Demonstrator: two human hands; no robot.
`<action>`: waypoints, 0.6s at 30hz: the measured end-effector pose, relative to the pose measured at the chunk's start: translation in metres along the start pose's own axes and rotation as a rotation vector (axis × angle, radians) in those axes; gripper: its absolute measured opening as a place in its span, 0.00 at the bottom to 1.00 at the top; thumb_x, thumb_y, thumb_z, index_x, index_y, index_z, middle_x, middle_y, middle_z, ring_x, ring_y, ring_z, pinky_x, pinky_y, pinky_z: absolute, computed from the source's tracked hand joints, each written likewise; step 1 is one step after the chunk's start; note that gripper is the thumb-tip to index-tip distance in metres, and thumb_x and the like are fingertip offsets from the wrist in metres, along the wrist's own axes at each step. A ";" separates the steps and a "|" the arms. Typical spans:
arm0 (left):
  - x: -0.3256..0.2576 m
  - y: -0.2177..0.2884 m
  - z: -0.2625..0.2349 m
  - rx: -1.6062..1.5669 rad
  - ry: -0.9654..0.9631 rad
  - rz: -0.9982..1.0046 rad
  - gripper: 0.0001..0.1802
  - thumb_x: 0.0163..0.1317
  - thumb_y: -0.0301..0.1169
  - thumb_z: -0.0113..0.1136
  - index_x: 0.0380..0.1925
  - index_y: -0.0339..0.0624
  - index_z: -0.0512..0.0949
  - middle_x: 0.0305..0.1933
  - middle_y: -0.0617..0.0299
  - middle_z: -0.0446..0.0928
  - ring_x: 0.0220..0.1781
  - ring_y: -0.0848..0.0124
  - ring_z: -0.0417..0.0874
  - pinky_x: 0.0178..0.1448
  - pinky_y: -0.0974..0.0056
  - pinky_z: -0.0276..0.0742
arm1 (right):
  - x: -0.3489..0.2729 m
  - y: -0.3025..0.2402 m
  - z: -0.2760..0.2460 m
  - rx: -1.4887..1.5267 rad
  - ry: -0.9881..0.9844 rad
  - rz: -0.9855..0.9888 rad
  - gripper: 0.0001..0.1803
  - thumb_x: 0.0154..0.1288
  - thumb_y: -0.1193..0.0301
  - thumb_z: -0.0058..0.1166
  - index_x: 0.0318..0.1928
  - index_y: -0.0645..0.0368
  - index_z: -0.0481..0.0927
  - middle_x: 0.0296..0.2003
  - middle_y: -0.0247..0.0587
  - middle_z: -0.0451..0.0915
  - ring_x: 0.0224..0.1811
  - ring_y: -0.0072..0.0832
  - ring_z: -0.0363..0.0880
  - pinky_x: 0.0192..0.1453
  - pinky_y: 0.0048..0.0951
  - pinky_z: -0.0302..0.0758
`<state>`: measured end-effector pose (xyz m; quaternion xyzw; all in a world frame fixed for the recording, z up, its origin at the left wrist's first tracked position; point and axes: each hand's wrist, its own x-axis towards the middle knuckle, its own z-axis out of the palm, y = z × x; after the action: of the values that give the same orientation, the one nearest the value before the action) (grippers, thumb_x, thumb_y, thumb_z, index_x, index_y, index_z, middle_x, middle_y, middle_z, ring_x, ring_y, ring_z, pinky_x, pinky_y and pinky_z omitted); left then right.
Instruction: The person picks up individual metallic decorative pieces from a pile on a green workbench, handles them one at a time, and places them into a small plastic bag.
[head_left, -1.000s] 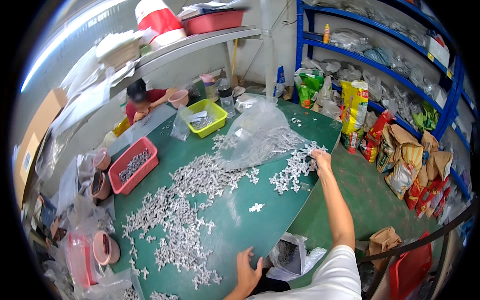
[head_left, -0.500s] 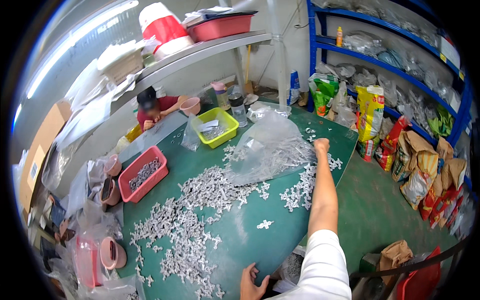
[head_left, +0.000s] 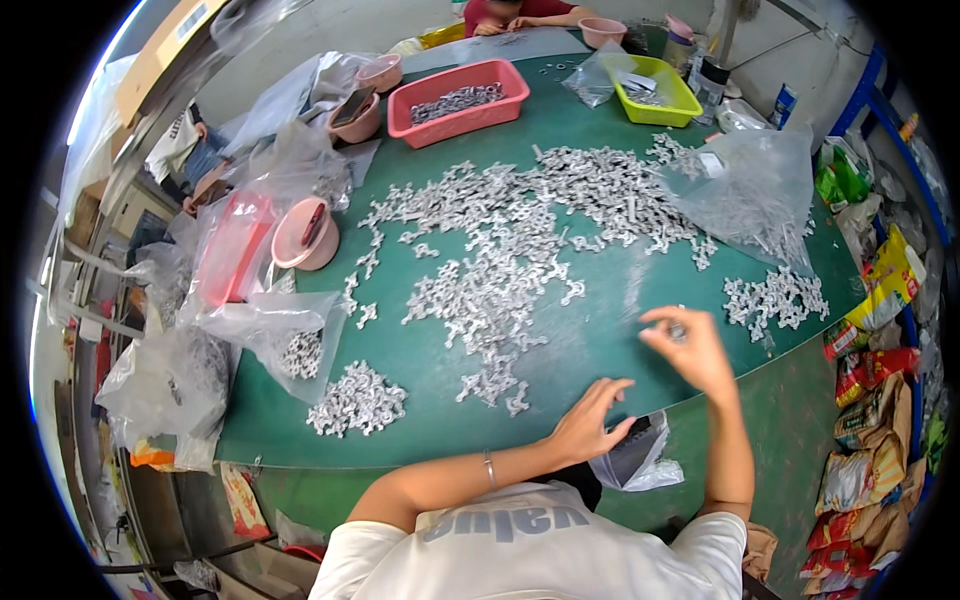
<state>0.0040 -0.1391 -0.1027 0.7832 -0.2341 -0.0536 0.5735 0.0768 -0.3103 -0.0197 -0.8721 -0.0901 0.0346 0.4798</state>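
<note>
Head view | left hand lies flat with fingers spread on the green table, holding nothing, near the edge | right hand is raised just above the table, fingertips pinched on a small silver metal piece | big scattered heap of silver metal pieces beyond both hands | clear plastic bag at the right side.

Two hands, three pink bowls

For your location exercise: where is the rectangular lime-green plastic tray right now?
In the head view, the rectangular lime-green plastic tray sits at the green table's far right end, right of the pink rectangular plastic basket.
</note>
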 end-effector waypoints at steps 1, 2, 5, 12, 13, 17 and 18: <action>-0.002 -0.005 0.000 -0.038 -0.002 0.039 0.25 0.51 0.25 0.59 0.51 0.40 0.65 0.34 0.58 0.66 0.33 0.67 0.68 0.38 0.66 0.67 | 0.003 -0.003 0.024 0.007 -0.087 -0.027 0.11 0.48 0.73 0.59 0.35 0.61 0.80 0.20 0.36 0.75 0.23 0.19 0.70 0.29 0.23 0.67; -0.006 -0.008 0.000 -0.080 -0.003 0.080 0.23 0.52 0.24 0.58 0.50 0.41 0.67 0.33 0.59 0.66 0.32 0.68 0.68 0.37 0.66 0.67 | 0.009 -0.007 0.043 -0.059 -0.142 -0.084 0.12 0.48 0.74 0.59 0.36 0.61 0.80 0.22 0.39 0.75 0.23 0.26 0.72 0.30 0.26 0.69; -0.023 -0.003 -0.014 -0.229 -0.172 0.052 0.18 0.53 0.23 0.56 0.46 0.41 0.71 0.32 0.61 0.68 0.30 0.71 0.67 0.34 0.69 0.66 | 0.023 0.010 0.099 -0.187 -0.080 -0.315 0.13 0.48 0.73 0.60 0.37 0.59 0.80 0.26 0.38 0.74 0.23 0.31 0.72 0.29 0.29 0.68; -0.047 0.021 -0.074 -0.217 -0.067 -0.095 0.10 0.55 0.21 0.54 0.39 0.40 0.76 0.30 0.64 0.73 0.24 0.79 0.67 0.28 0.75 0.65 | 0.026 0.008 0.134 -0.311 0.040 -0.220 0.09 0.50 0.71 0.58 0.33 0.59 0.79 0.28 0.41 0.76 0.28 0.40 0.76 0.32 0.34 0.71; -0.049 0.022 -0.080 -0.208 -0.047 -0.121 0.11 0.55 0.21 0.54 0.39 0.40 0.76 0.30 0.64 0.73 0.25 0.79 0.68 0.29 0.75 0.65 | 0.023 0.008 0.131 -0.252 0.049 -0.193 0.09 0.50 0.70 0.58 0.33 0.59 0.78 0.29 0.41 0.77 0.29 0.41 0.76 0.32 0.35 0.72; -0.058 0.005 -0.097 -0.281 0.290 -0.241 0.17 0.53 0.16 0.52 0.45 0.35 0.71 0.36 0.62 0.70 0.35 0.78 0.70 0.39 0.75 0.69 | -0.002 -0.003 0.125 -0.004 0.143 -0.174 0.08 0.50 0.74 0.59 0.33 0.61 0.79 0.25 0.41 0.77 0.25 0.29 0.75 0.29 0.27 0.69; -0.056 0.001 -0.101 -0.244 0.351 -0.209 0.19 0.52 0.16 0.53 0.46 0.35 0.70 0.39 0.60 0.70 0.35 0.77 0.71 0.36 0.75 0.70 | -0.009 -0.008 0.123 0.059 0.139 -0.123 0.08 0.50 0.74 0.59 0.34 0.61 0.79 0.25 0.40 0.77 0.25 0.27 0.75 0.29 0.26 0.69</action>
<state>-0.0104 -0.0268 -0.0782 0.7253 -0.0405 -0.0036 0.6872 0.0491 -0.2051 -0.0793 -0.8506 -0.1090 -0.0528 0.5118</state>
